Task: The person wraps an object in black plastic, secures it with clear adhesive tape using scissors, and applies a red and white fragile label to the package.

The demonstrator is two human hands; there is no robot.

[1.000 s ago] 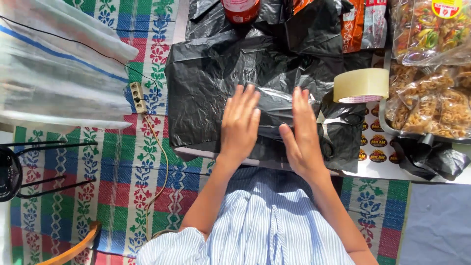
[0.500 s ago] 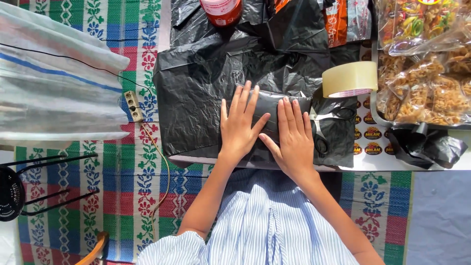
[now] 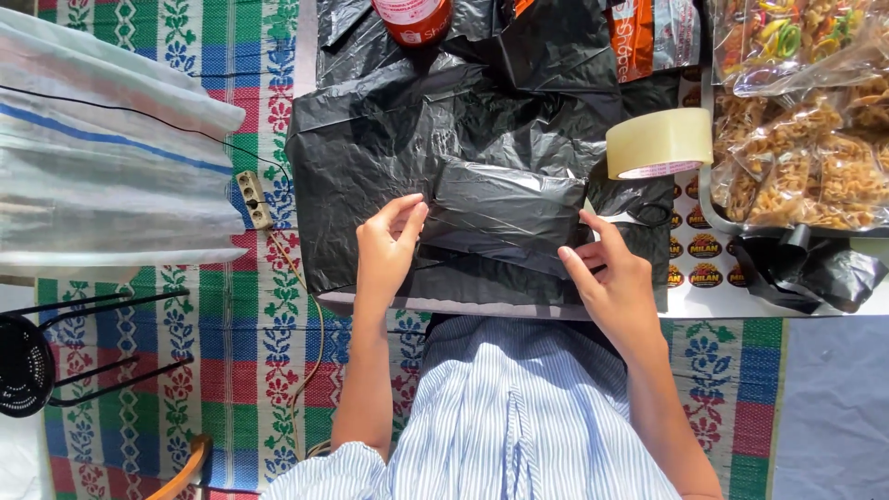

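Head view, left to right. Far left: folded white woven sack (image 3: 111, 167) with blue stripes lies on the patterned floor mat (image 3: 222, 370); black fan guard (image 3: 23, 366) at near left edge. White power strip (image 3: 252, 198) sits just right of the sack, its cord running near-side over the mat. Centre: black plastic sheet (image 3: 370, 157) spread on the low bench (image 3: 741, 301), and on it a black-wrapped rectangular parcel (image 3: 505, 208). Left hand (image 3: 387, 250) grips the parcel's left end, fingers curled onto the wrap, thumb on top. Right hand (image 3: 611, 278) pinches the parcel's right near corner, fingers bent on the plastic. Both hands closed on the parcel, which lies flat, slightly tilted, between them. Far centre: red-capped jar (image 3: 412, 17) partly cut by frame edge. Right of parcel: roll of clear packing tape (image 3: 659, 143) on the black plastic, apart from the right hand. Far right: clear bags of snacks (image 3: 806, 157) in a tray; crumpled black bag (image 3: 815, 273) near right. Striped blue shirt (image 3: 519, 417) at near centre.
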